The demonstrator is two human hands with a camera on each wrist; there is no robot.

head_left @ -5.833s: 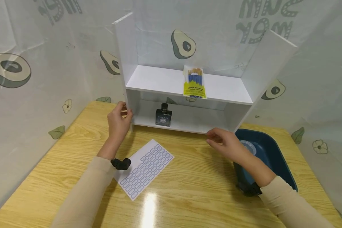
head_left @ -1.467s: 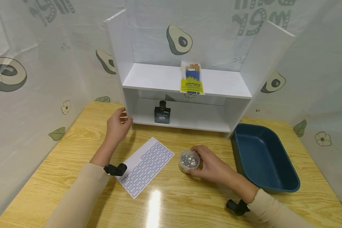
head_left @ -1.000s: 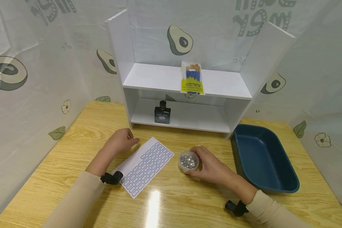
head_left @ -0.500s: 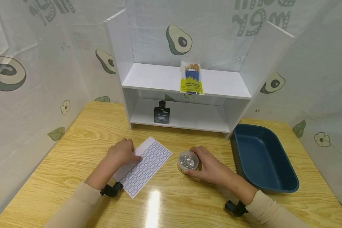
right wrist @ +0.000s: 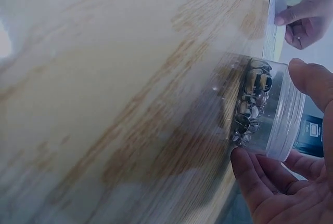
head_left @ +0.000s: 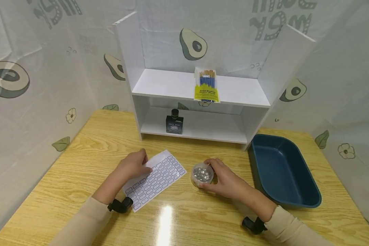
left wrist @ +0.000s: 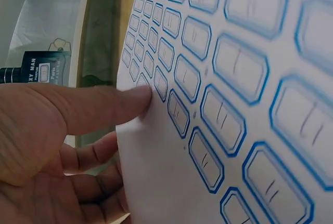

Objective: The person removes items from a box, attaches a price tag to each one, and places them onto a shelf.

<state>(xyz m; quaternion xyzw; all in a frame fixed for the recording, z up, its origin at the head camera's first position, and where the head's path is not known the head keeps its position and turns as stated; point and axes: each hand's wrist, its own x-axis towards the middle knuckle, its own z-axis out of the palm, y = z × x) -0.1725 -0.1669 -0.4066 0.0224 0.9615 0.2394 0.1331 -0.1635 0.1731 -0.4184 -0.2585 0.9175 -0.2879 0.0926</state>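
Observation:
My left hand (head_left: 133, 166) pinches a white sheet of blue-bordered sticker labels (head_left: 160, 177) by its left edge, thumb on top and fingers beneath. Up close in the left wrist view, small pen strokes mark the labels (left wrist: 237, 60) and the sheet is tilted. With fingers and thumb around its side, my right hand (head_left: 226, 179) holds a round clear plastic jar (head_left: 202, 173) at the table, right of the sheet. Silvery, shiny round pieces (right wrist: 252, 99) lie inside the jar; what they are exactly I cannot tell.
Behind stands a white two-tier shelf (head_left: 166, 83). A pack of artist brushes (head_left: 206, 87) lies on its upper board, slightly past the front edge. On the lower board a dark perfume bottle (head_left: 174, 123) stands upright. A deep blue bin (head_left: 316, 200) sits at the right.
The jar has come out of the blue bin to the table in my right hand. My left hand has left the shelf's side and taken the label sheet, which has turned and lifted slightly.

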